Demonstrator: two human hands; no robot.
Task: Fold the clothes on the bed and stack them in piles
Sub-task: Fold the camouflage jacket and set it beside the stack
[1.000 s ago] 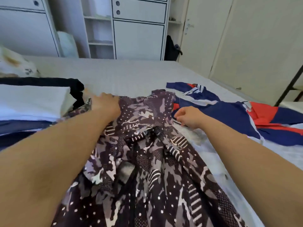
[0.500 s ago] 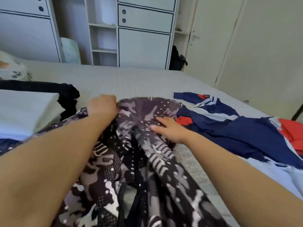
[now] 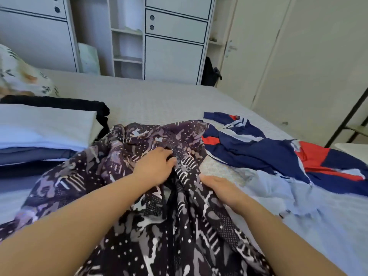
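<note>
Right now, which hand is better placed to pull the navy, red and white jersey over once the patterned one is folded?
Right, probably. The right hand lies at the dark patterned garment's right edge, nearest the navy, red and white jersey; the left hand grips the patterned folds.

A white wardrobe unit [image 3: 175,46] with dark-edged panels and round holes in its drawer fronts stands just beyond the far edge of the bed [image 3: 159,100], which wears a pale textured cover. Left of the wardrobe's central doors are open shelves [image 3: 127,44]. To its right are cream doors [image 3: 298,56], and a dark bag [image 3: 211,74] sits between.
</note>
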